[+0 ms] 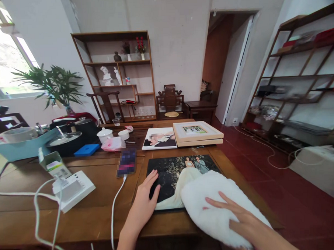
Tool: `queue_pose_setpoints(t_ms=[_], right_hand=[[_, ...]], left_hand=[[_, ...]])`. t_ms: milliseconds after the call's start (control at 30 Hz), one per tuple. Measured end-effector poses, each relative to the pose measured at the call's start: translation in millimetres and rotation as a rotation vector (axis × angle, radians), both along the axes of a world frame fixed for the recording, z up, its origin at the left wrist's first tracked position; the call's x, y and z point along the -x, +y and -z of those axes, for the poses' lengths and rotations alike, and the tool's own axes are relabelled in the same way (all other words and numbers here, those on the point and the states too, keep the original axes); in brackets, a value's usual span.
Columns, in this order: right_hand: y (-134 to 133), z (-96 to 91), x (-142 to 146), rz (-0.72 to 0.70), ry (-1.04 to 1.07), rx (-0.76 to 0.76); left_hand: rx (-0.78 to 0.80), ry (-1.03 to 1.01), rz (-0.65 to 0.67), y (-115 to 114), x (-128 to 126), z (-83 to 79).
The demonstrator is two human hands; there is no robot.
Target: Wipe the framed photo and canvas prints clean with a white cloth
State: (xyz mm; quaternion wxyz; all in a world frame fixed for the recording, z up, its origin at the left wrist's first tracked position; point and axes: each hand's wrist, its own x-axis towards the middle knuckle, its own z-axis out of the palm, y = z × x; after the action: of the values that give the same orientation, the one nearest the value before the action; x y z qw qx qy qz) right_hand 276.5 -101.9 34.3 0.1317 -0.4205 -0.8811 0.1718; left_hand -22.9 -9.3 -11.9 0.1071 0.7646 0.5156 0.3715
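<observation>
A dark wedding photo panel [165, 173] lies flat on the wooden table, showing a couple and a long pale dress. My left hand [147, 192] rests on its left edge, fingers stretched out and thumb apart, holding nothing. On the panel's lower right lies a fluffy white cloth [216, 189], hiding that corner and hanging past the table's front edge. My right hand [237, 214] grips this cloth from above, its fingers sunk in the pile. Behind the panel are a white photo panel [159, 138] and stacked light wooden frames [199, 132].
Left of the panel, a phone [126, 163] lies with a white charging cable [113, 212] plugged in. Farther left are a white power strip [75, 189], an opened small box [54, 165], a blue box [87, 150], a black pan [64, 142] and a light blue bin [15, 149].
</observation>
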Motion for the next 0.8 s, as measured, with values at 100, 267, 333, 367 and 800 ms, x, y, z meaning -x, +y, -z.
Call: queue_pose_setpoints(t_ms=[100, 267, 333, 367, 800], right_hand=[[23.7, 1.1, 1.5, 0.064, 0.008, 0.024], [102.5, 4.4, 0.5, 0.173, 0.049, -0.022], [131.7, 3.8, -1.0, 0.217, 0.079, -0.037], [143.2, 3.4, -1.6, 0.242, 0.095, -0.047], [34.7, 10.0, 17.8, 0.139, -0.026, -0.112]], left_hand=[[-0.014, 0.001, -0.002, 0.4, 0.3, -0.5], [-0.049, 0.007, 0.015, 0.8, 2.2, 0.6], [-0.061, 0.012, 0.023, 1.0, 3.0, 1.9], [-0.067, 0.012, 0.024, 1.3, 3.3, 2.5], [-0.037, -0.015, 0.001, 0.3, 0.7, 0.5]])
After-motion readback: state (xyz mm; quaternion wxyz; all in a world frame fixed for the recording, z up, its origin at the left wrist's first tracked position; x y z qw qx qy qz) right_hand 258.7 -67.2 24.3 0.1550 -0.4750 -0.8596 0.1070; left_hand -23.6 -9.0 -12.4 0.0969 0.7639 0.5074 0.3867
